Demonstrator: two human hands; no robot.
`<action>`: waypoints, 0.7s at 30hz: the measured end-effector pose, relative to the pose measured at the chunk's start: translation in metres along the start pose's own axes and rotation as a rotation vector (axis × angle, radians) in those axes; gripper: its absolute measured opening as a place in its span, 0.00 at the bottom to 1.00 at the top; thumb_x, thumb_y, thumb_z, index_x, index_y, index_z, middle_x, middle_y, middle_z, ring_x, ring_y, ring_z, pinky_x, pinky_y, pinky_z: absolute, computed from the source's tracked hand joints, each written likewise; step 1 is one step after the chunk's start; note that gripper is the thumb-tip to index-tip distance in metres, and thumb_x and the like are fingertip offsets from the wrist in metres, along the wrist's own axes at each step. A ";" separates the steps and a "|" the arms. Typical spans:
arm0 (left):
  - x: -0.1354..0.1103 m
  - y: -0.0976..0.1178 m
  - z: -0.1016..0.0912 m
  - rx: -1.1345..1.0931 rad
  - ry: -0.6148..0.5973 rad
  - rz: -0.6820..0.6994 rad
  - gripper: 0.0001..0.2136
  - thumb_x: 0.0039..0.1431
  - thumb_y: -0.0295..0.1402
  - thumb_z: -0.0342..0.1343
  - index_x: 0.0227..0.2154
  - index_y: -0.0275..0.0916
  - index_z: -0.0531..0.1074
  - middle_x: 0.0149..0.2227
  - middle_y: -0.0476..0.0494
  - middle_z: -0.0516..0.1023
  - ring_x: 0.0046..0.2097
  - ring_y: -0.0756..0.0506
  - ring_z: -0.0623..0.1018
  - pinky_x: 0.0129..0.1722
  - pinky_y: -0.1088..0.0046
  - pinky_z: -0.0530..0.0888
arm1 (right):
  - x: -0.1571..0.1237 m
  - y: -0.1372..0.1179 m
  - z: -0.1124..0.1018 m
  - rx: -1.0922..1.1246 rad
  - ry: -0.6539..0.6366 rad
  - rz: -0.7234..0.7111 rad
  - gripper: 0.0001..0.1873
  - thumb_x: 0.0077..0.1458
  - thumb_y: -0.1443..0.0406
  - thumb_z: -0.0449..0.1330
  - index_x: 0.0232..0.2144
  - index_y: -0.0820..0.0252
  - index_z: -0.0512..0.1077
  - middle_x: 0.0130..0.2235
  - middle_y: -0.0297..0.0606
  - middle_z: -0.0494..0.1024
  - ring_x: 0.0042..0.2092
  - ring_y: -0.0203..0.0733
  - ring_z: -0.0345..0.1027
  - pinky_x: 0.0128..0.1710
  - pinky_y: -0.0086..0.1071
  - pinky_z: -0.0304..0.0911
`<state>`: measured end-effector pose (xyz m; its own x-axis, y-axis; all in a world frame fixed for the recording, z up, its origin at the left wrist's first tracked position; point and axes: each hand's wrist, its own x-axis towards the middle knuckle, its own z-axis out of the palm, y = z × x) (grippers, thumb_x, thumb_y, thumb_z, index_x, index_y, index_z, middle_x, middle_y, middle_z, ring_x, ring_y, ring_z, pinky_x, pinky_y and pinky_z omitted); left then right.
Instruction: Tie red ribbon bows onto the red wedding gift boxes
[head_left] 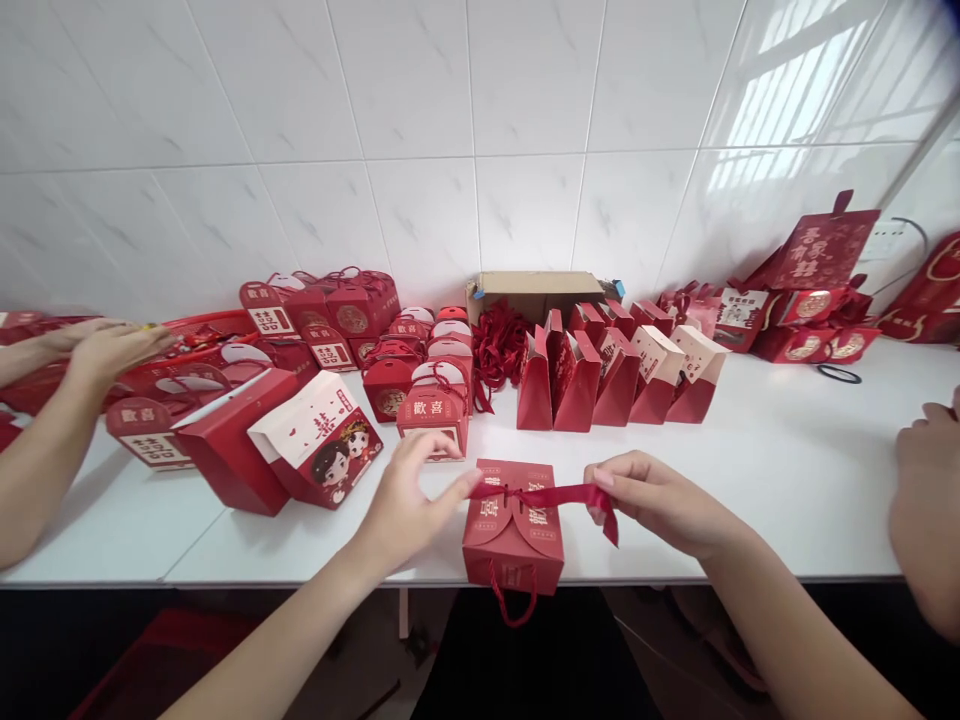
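Note:
A small red gift box [512, 535] stands at the front edge of the white table [787, 470]. A red ribbon [559, 495] runs across its top. My left hand [409, 500] pinches the ribbon's left end at the box's top left corner. My right hand [656, 500] pinches the ribbon's right end, and a short tail hangs below the fingers. A red cord loop dangles from the box's front over the table edge.
Several red gift boxes [431, 385] crowd the left and middle of the table. A row of open red bags [622, 375] stands behind, with a cardboard box [536, 290] by the tiled wall. Another person's hands [105, 350] work at far left; another hand [926, 470] is at far right.

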<state>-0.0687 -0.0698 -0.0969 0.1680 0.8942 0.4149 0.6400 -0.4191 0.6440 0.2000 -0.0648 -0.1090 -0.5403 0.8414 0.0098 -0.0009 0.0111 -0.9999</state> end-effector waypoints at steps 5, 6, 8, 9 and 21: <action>0.001 0.039 0.021 -0.036 -0.162 0.128 0.10 0.49 0.37 0.61 0.31 0.40 0.67 0.32 0.48 0.75 0.35 0.47 0.74 0.37 0.70 0.70 | 0.008 -0.032 0.016 0.000 0.066 -0.110 0.15 0.52 0.56 0.61 0.22 0.60 0.74 0.25 0.34 0.72 0.30 0.35 0.63 0.33 0.31 0.58; 0.003 0.042 0.026 -0.013 -0.130 0.127 0.08 0.50 0.35 0.59 0.30 0.40 0.66 0.31 0.48 0.75 0.33 0.47 0.74 0.36 0.70 0.70 | 0.008 -0.037 0.019 -0.016 0.075 -0.106 0.15 0.52 0.55 0.61 0.22 0.59 0.74 0.25 0.34 0.72 0.28 0.34 0.62 0.30 0.30 0.57; 0.008 0.043 0.033 0.031 -0.060 0.128 0.03 0.51 0.30 0.55 0.29 0.40 0.66 0.28 0.50 0.74 0.30 0.48 0.73 0.34 0.71 0.69 | 0.006 -0.041 0.024 -0.081 0.093 -0.088 0.16 0.53 0.54 0.60 0.23 0.59 0.73 0.24 0.34 0.72 0.25 0.32 0.59 0.23 0.28 0.52; 0.011 0.041 0.035 0.039 -0.030 0.131 0.03 0.50 0.27 0.54 0.28 0.40 0.66 0.27 0.51 0.73 0.30 0.49 0.73 0.33 0.71 0.69 | 0.003 -0.041 0.026 -0.120 0.106 -0.081 0.17 0.53 0.54 0.60 0.23 0.60 0.73 0.24 0.34 0.72 0.24 0.31 0.58 0.21 0.27 0.50; 0.013 0.044 0.029 -0.038 0.132 0.187 0.05 0.48 0.25 0.54 0.26 0.39 0.63 0.27 0.51 0.69 0.30 0.49 0.70 0.33 0.71 0.69 | 0.022 -0.008 0.057 -0.229 0.161 -0.162 0.12 0.56 0.61 0.55 0.38 0.61 0.74 0.22 0.29 0.65 0.25 0.32 0.58 0.27 0.27 0.58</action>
<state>-0.0166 -0.0716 -0.0817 0.1800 0.7728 0.6086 0.5774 -0.5839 0.5707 0.1407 -0.0770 -0.1006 -0.4082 0.8935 0.1873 0.1239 0.2575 -0.9583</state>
